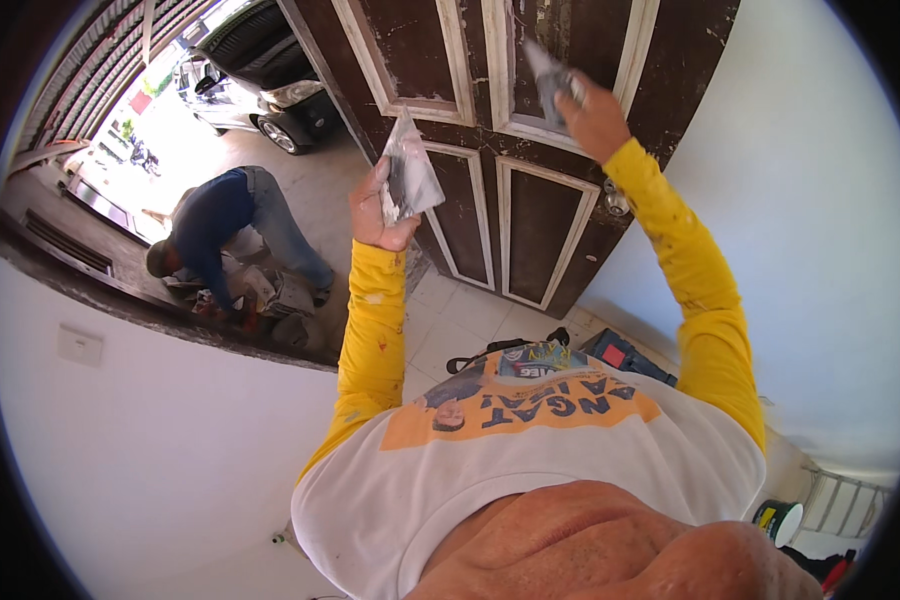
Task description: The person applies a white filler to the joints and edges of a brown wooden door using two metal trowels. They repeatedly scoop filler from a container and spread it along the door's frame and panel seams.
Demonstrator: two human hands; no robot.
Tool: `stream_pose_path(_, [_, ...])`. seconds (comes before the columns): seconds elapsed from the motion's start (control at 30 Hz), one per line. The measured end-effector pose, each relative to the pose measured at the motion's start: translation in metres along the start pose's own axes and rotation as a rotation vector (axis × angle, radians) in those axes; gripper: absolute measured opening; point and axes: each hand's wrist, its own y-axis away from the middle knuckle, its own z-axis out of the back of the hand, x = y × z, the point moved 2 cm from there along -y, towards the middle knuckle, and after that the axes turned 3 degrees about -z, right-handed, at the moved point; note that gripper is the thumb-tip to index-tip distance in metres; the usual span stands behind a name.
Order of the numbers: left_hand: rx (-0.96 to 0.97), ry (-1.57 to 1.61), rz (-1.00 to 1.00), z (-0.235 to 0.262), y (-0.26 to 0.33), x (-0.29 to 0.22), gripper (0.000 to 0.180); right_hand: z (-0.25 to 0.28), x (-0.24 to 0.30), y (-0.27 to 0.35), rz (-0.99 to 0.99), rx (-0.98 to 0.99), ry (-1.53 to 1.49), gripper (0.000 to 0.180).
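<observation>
My left hand [375, 215] is closed on a flat, tapered metal putty blade [415, 180] with whitish and grey paste smeared on it. It is held up in front of the dark brown panelled door [545, 230]. My right hand [598, 122] grips a putty knife [546, 88], slightly blurred, its blade pointing up and left at an upper panel. Whether the blade touches the wood I cannot tell. Pale whitish strips of moulding [500, 215] frame the door's panels. Below my right hand, a round metal doorknob [616, 198] sits near the door's edge.
Through the doorway at left, another person [215, 225] bends over sacks [275, 292]. A car [270, 95] is parked beyond. A dark blue tool case [625, 355] lies on the tiled floor [450, 320]. A bucket [778, 522] stands at lower right, near a white wall [770, 200].
</observation>
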Motion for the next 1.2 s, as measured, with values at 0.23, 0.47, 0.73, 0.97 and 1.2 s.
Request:
stream_pose_path(0.23, [0.03,0.168,0.061,0.015,0.02,0.019,0.022,-0.044,0.021,-0.071,0.09,-0.462,0.383,0.043])
stream_pose_path(0.47, [-0.076,0.132,0.033,0.012,0.047,0.007,0.024,-0.082,0.054,-0.09,-0.022,-0.485,0.469,0.041])
stream_pose_path(0.73, [-0.153,0.023,0.02,0.003,0.057,0.002,0.024,-0.121,0.025,-0.044,-0.151,-0.358,0.524,0.045])
stream_pose_path(0.97, [-0.153,-0.055,0.128,0.035,0.035,0.015,0.022,-0.108,-0.012,0.003,-0.133,-0.281,0.522,0.046])
stream_pose_path(1.2, [-0.057,-0.051,0.227,0.049,-0.017,0.044,0.027,-0.051,-0.009,0.03,0.136,-0.216,0.303,0.044])
